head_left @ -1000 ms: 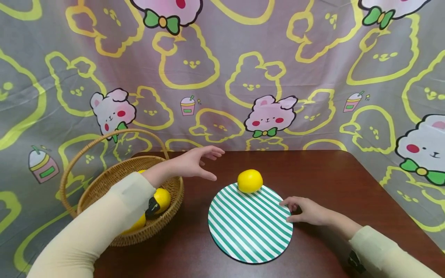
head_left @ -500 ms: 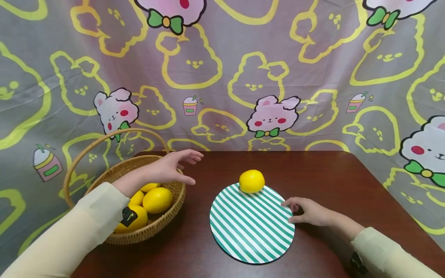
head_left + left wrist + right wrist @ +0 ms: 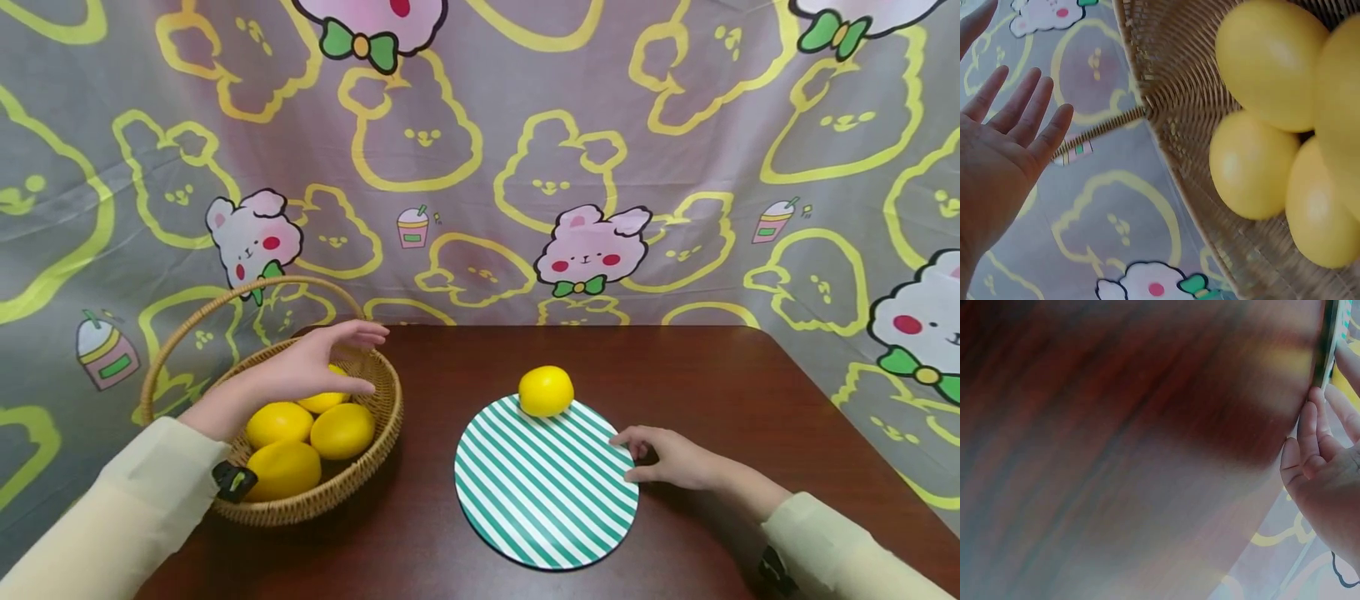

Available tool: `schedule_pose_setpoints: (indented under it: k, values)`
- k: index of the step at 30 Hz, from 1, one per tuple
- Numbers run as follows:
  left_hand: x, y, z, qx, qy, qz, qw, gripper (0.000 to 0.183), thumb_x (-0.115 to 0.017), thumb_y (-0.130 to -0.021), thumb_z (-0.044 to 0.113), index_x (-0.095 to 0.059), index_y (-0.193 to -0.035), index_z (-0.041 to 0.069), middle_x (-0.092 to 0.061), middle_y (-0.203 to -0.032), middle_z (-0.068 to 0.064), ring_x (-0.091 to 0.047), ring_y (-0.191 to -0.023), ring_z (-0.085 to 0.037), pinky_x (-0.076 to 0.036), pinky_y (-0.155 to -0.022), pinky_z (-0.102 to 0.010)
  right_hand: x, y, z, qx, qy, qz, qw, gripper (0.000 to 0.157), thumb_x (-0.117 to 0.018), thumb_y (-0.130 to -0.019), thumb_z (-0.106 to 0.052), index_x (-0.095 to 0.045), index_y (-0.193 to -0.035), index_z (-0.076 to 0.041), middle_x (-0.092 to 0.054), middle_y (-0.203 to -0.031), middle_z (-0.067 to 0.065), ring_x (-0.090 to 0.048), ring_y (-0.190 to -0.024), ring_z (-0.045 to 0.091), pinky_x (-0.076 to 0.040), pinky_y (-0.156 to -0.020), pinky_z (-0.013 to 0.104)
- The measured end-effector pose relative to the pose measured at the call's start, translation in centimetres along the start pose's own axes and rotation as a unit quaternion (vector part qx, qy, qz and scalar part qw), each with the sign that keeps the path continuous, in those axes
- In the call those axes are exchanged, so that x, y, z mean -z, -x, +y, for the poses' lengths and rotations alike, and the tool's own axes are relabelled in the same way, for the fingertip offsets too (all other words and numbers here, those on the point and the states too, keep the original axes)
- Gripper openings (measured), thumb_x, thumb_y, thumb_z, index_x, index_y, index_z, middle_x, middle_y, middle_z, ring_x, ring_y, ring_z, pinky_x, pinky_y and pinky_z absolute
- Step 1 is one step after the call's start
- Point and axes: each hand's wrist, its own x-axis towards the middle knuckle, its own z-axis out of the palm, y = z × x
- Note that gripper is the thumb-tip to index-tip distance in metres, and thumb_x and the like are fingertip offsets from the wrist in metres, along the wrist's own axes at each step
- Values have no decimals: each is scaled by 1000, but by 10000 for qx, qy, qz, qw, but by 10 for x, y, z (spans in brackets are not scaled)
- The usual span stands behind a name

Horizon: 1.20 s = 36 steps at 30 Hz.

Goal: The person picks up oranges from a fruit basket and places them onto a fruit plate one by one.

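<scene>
In the head view my left hand reaches over the wicker basket, fingers stretched forward and thumb apart, holding nothing. Several yellow lemons lie in the basket below it. The left wrist view shows the spread fingers of that hand beside the basket's handle, with the lemons off to the right. One more lemon rests on the far edge of a round green-and-white striped board. My right hand touches the board's right rim with loosely bent fingers; the right wrist view has them right at its edge.
A dark brown wooden table carries the basket and board. Over the basket arches a tall wicker handle. Behind and beside the table hangs a cloth printed with cartoon bunnies.
My left hand has drawn back leftward from near the board to over the basket, uncovering the lemons inside. The right hand stays at the board's rim, and the lemon there is still.
</scene>
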Motion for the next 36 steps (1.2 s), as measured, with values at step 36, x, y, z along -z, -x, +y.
schedule_pose_setpoints:
  k: [36]
  values:
    - [-13,42,-59,722,-328,-872,9930,66,-81,-80,28,-51,-134,5,-49,-136,-20,-48,-120,-44,-41,-93,-59,-1,0,2,-8,-22,55,10000,46,-76,-85,-26,-60,-123,-7,-53,-90,-2,-48,-85,15,-42,-70,26]
